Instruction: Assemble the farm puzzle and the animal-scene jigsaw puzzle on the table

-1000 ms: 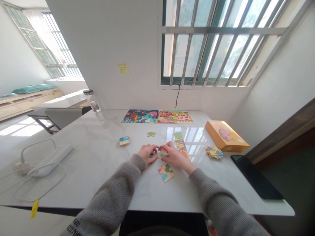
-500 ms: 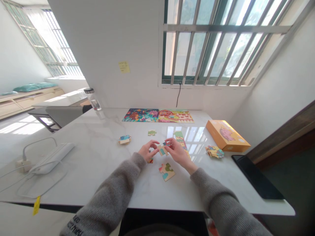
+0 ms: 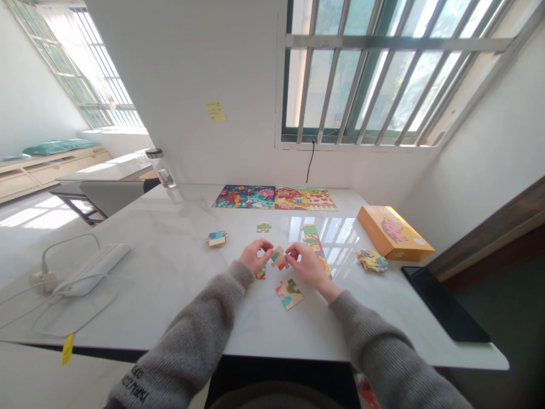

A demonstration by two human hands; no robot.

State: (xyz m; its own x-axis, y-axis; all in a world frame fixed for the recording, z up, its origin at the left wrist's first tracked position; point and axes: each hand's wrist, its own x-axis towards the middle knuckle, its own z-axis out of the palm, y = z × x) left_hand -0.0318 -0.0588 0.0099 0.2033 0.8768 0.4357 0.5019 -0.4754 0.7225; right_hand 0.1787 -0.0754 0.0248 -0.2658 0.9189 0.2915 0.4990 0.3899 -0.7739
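Note:
Between my two hands is a jigsaw puzzle piece (image 3: 279,258) with teal, beige and red patches, raised over the table. My left hand (image 3: 256,257) pinches its left edge, and my right hand (image 3: 307,264) grips the right edge with thumb and fingertips. Just below my left fingers lies a colourful puzzle piece (image 3: 261,273), partly covered by the hand. Nearer to me is another puzzle piece (image 3: 289,294) in beige, green and teal. A joined strip of pieces (image 3: 312,237) runs behind my right hand, and a single green piece (image 3: 263,227) rests farther back.
Piles of puzzle pieces lie at left (image 3: 217,238) and right (image 3: 372,261). Picture sheets (image 3: 275,197) lie by the wall. An orange box (image 3: 395,233) and a black tablet-like slab (image 3: 445,304) are at right. A bottle (image 3: 164,170) and a power strip (image 3: 91,270) stand left.
The held puzzle piece has been turned, so its red patch now shows at the lower right. My hands stay close together around it. The view has shifted slightly.

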